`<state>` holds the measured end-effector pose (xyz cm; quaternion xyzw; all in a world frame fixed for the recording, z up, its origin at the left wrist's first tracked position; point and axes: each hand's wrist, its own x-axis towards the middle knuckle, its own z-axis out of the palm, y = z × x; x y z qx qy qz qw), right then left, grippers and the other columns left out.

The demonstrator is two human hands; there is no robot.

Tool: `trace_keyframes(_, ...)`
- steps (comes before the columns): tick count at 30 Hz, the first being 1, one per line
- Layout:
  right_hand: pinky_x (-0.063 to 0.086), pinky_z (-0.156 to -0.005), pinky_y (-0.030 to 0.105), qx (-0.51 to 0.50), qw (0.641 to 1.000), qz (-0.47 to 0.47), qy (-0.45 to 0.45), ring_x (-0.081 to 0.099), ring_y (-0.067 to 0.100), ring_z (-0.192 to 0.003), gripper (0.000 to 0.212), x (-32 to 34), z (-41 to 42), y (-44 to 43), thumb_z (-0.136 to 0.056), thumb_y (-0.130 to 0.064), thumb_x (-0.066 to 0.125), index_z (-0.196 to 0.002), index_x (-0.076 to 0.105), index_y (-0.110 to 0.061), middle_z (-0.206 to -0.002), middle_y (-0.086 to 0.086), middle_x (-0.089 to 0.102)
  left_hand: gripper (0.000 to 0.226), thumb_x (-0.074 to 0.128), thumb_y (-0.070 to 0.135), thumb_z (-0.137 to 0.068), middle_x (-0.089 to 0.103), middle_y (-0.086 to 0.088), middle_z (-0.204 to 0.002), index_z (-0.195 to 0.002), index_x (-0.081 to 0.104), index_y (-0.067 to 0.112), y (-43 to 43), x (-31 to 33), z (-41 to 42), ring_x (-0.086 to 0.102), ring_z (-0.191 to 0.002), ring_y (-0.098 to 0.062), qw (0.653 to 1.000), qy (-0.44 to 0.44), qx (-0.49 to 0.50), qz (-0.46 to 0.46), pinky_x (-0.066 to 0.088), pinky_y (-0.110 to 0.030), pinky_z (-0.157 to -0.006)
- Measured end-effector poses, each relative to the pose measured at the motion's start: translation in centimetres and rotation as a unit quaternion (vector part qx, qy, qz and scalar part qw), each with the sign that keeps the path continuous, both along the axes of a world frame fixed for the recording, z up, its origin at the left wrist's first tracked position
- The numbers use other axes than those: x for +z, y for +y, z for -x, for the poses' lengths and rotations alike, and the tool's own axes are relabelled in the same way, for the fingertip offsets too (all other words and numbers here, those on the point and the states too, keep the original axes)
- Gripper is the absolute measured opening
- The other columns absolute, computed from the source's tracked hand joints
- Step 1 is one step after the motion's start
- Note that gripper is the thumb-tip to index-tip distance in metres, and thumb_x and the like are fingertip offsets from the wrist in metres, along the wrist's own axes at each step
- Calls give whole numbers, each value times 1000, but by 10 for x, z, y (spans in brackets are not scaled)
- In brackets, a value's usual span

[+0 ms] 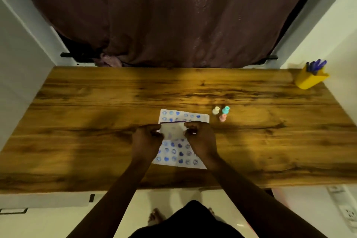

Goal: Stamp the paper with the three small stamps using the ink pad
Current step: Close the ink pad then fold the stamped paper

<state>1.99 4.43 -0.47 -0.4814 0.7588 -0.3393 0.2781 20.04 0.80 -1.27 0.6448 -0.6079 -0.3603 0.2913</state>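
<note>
A white paper [179, 152] covered with several blue stamped prints lies at the middle of the wooden table [96, 118]. Above the paper I hold a pale flat ink pad case [173, 129] with a purple strip along its far edge. My left hand [146, 138] grips its left side and my right hand [201, 139] grips its right side. The blur hides whether its lid is up or down. Three small stamps stand upright just right of the paper's far corner: a cream stamp [216, 110], a teal stamp [225, 109] and a pink stamp [222, 117].
A yellow pen holder [310, 78] with several blue pens stands at the table's far right corner. A dark curtain [173, 15] hangs behind the table. White walls close in on both sides. A power strip [347, 212] lies on the floor at the lower right.
</note>
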Motion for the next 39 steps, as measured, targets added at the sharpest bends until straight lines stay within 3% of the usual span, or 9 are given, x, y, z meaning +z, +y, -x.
trace_keyframes(4,59,-86,22,-61,998,-1,-16,72,14,-107,31,-3,46,17,-90,-7,71,-118,76,-19,-122,1,75,34,74,3,-89,80,-7,-104,-123,75,10,2,-4,56,62,-61,-2,999,12,-27,-27,43,-5,-41)
trace_keyframes(8,57,-93,28,-77,997,-13,21,73,15,-103,28,-3,92,28,-88,-5,72,-112,79,-17,-113,3,79,36,74,4,-86,80,-9,-115,-121,76,13,6,-3,105,69,-70,-6,998,-9,-62,-26,50,-6,-50)
trace_keyframes(11,54,-100,28,-91,994,-33,50,73,18,-108,26,-4,121,33,-88,-8,72,-111,80,-18,-114,2,79,35,75,7,-86,77,-9,-122,-121,77,15,8,-3,136,77,-92,-21,997,-6,-66,-49,63,-26,-80)
trace_keyframes(15,54,-102,33,-117,991,-50,26,71,17,-109,24,-10,149,35,-87,-7,72,-107,80,-17,-113,1,78,33,77,9,-85,76,-7,-125,-118,78,13,11,-11,167,73,-97,-13,995,-26,-93,-37,42,2,-64)
trace_keyframes(18,55,-98,32,-125,991,-53,3,71,18,-108,25,-14,162,36,-86,-2,72,-105,80,-15,-112,1,78,34,77,11,-87,76,-7,-125,-121,76,14,11,-15,180,73,-95,-14,993,-34,-101,-51,46,-4,-62)
trace_keyframes(21,57,-98,36,-120,991,-56,7,72,20,-107,25,-19,170,36,-84,0,72,-104,80,-14,-111,3,78,36,75,12,-89,74,-9,-129,-125,73,13,11,-21,189,72,-110,-21,992,-47,-102,-58,54,-24,-94)
trace_keyframes(26,45,-91,22,-114,991,-73,0,70,19,-109,23,-27,176,35,-86,-2,70,-102,79,-16,-111,1,77,36,73,17,-92,72,-6,-133,-128,71,16,12,-28,195,69,-118,-22,991,-73,-96,-62,50,-33,-107)
trace_keyframes(30,45,-91,21,-103,992,-78,11,70,18,-104,17,-29,178,33,-85,-3,72,-95,80,-14,-105,1,78,36,73,19,-92,73,-6,-130,-128,71,18,13,-26,196,73,-104,-23,988,-92,-100,-69,59,-42,-97)
trace_keyframes(39,48,-81,22,-76,991,-87,61,72,19,-100,21,-19,179,28,-79,-8,75,-97,77,-19,-104,0,78,24,78,20,-87,78,-7,-116,-110,79,12,-1,-4,191,73,-101,-21,982,-118,-140,-38,56,-28,-87)
